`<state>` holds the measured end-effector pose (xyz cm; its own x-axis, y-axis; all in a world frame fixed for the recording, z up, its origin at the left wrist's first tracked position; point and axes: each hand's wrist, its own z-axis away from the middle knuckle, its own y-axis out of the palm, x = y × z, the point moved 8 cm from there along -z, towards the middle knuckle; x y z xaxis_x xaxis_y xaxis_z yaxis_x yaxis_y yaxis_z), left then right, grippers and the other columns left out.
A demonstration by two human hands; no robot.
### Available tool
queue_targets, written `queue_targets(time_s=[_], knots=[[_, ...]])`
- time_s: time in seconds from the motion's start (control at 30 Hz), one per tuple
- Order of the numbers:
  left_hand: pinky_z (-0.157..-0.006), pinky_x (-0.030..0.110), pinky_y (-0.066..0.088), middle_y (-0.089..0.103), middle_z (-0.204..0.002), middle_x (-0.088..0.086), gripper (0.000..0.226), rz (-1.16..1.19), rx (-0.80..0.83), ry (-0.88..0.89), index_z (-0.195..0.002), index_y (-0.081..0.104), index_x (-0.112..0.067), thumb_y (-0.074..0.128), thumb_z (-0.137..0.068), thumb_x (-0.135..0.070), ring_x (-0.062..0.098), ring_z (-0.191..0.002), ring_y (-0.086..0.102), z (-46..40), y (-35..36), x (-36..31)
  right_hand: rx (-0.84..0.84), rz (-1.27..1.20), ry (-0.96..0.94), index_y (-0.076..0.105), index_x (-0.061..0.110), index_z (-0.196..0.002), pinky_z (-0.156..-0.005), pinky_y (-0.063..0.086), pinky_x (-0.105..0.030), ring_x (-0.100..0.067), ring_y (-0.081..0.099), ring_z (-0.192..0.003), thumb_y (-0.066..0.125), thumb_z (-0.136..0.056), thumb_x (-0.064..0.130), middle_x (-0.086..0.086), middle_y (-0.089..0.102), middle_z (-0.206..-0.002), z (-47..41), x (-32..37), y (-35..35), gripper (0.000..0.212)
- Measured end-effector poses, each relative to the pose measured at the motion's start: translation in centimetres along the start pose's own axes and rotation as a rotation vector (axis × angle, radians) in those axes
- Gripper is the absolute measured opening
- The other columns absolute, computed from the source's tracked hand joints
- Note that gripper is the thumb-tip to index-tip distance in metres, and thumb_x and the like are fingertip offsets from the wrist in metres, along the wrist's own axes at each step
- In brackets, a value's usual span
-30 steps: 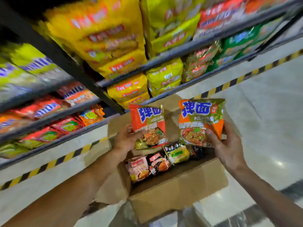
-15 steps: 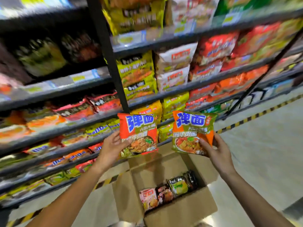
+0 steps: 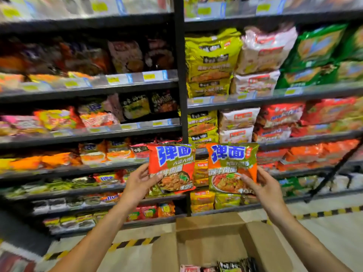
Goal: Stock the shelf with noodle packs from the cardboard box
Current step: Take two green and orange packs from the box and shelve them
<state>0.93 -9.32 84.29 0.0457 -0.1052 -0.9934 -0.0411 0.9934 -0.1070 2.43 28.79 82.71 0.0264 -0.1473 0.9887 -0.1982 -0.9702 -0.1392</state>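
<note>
My left hand [image 3: 138,183] grips the lower left corner of an orange-red noodle pack [image 3: 172,165] with blue characters. My right hand [image 3: 264,186] grips the lower right corner of a green and orange noodle pack [image 3: 230,165] of the same brand. Both packs are held upright, side by side, in front of the black shelf upright [image 3: 181,95] at mid height. Below them stands the open cardboard box [image 3: 212,244], with several more packs [image 3: 233,266] showing at its bottom edge of the view.
Black shelves [image 3: 98,132] packed with noodle packs fill the view on both sides of the upright. Yellow-and-black hazard tape [image 3: 324,213] runs along the shelf base. Pale floor lies to the right of the box.
Both hands have lifted the two packs up from over the box toward the shelves. The view has tilted upward, so the box now sits at the bottom.
</note>
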Motion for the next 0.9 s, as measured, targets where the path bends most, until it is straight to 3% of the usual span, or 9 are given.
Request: queue_targets(time_s=[0.13, 0.27, 0.33, 0.4, 0.53, 0.6, 0.7, 0.8, 0.9], knots=[[-0.072, 0.014, 0.056, 0.075, -0.108, -0.007, 0.041, 0.019, -0.168, 0.04, -0.121, 0.062, -0.027, 0.077, -0.084, -0.017, 0.003, -0.098, 0.071, 4.2, -3.8, -2.8, 0.086, -0.034, -0.053, 0.067, 0.023, -0.118, -0.084, 0.055, -0.021, -0.007, 0.068, -0.105, 0.076, -0.085, 0.018, 0.005, 0.073, -0.112, -0.6, 4.0, 2.8, 0.034], [-0.077, 0.019, 0.057, 0.074, -0.111, -0.007, 0.042, 0.018, -0.285, 0.07, -0.123, 0.061, -0.028, 0.077, -0.085, -0.021, 0.006, -0.102, 0.07, 8.2, -8.5, -4.8, 0.183, -0.079, -0.072, 0.069, 0.035, -0.105, -0.081, 0.056, -0.016, -0.002, 0.068, -0.103, 0.077, -0.083, 0.021, 0.019, 0.074, -0.103, -0.2, 7.2, 6.5, 0.027], [-0.084, 0.027, 0.056, 0.074, -0.112, -0.005, 0.04, 0.033, -0.316, 0.077, -0.122, 0.061, -0.027, 0.075, -0.085, -0.02, 0.01, -0.103, 0.071, 9.9, -11.0, -5.4, 0.226, -0.072, -0.095, 0.069, 0.028, -0.118, -0.09, 0.056, -0.026, -0.008, 0.067, -0.109, 0.079, -0.079, 0.029, 0.013, 0.074, -0.11, 0.3, 8.9, 8.7, 0.04], [-0.089, 0.033, 0.055, 0.074, -0.113, -0.003, 0.04, 0.041, -0.35, 0.079, -0.122, 0.061, -0.026, 0.075, -0.085, -0.02, 0.013, -0.104, 0.071, 11.3, -13.6, -5.9, 0.266, -0.069, -0.115, 0.068, 0.029, -0.119, -0.095, 0.053, -0.034, -0.007, 0.067, -0.108, 0.078, -0.079, 0.029, 0.013, 0.073, -0.111, 1.2, 10.7, 11.1, 0.041], [-0.084, 0.029, 0.058, 0.074, -0.112, -0.004, 0.042, 0.029, -0.399, 0.104, -0.122, 0.061, -0.026, 0.077, -0.083, -0.021, 0.014, -0.104, 0.071, 13.2, -19.0, -6.7, 0.304, -0.051, -0.158, 0.066, 0.028, -0.125, -0.097, 0.053, -0.036, -0.007, 0.065, -0.11, 0.077, -0.082, 0.027, 0.014, 0.072, -0.113, 3.1, 13.8, 15.8, 0.045], [-0.08, 0.026, 0.059, 0.075, -0.111, -0.006, 0.041, 0.036, -0.408, 0.128, -0.121, 0.062, -0.028, 0.076, -0.083, -0.021, 0.012, -0.103, 0.071, 13.7, -21.8, -7.2, 0.303, -0.059, -0.181, 0.063, 0.023, -0.129, -0.088, 0.053, -0.027, -0.001, 0.063, -0.106, 0.077, -0.083, 0.024, 0.014, 0.07, -0.111, 3.9, 15.3, 18.4, 0.048], [-0.089, 0.034, 0.055, 0.074, -0.112, -0.005, 0.04, 0.039, -0.384, 0.162, -0.121, 0.063, -0.028, 0.076, -0.083, -0.023, 0.013, -0.103, 0.071, 13.9, -26.1, -7.7, 0.264, -0.066, -0.215, 0.059, 0.023, -0.13, -0.078, 0.049, -0.019, 0.001, 0.061, -0.1, 0.077, -0.083, 0.023, 0.011, 0.068, -0.109, 5.0, 17.5, 21.9, 0.051], [-0.094, 0.04, 0.054, 0.074, -0.114, -0.005, 0.048, 0.047, -0.362, 0.181, -0.124, 0.062, -0.029, 0.079, -0.079, -0.03, 0.014, -0.105, 0.07, 13.7, -30.7, -8.3, 0.241, -0.058, -0.233, 0.065, 0.024, -0.125, -0.093, 0.055, -0.035, -0.008, 0.067, -0.106, 0.079, -0.075, 0.036, 0.011, 0.073, -0.112, 5.8, 19.8, 25.7, 0.053], [-0.089, 0.036, 0.056, 0.074, -0.112, -0.006, 0.066, 0.077, -0.349, 0.206, -0.123, 0.061, -0.028, 0.087, -0.066, -0.046, 0.013, -0.103, 0.071, 13.0, -35.2, -8.9, 0.23, -0.093, -0.238, 0.065, 0.027, -0.127, -0.102, 0.051, -0.044, -0.012, 0.066, -0.112, 0.079, -0.066, 0.049, 0.012, 0.073, -0.116, 6.5, 21.6, 29.2, 0.066]])
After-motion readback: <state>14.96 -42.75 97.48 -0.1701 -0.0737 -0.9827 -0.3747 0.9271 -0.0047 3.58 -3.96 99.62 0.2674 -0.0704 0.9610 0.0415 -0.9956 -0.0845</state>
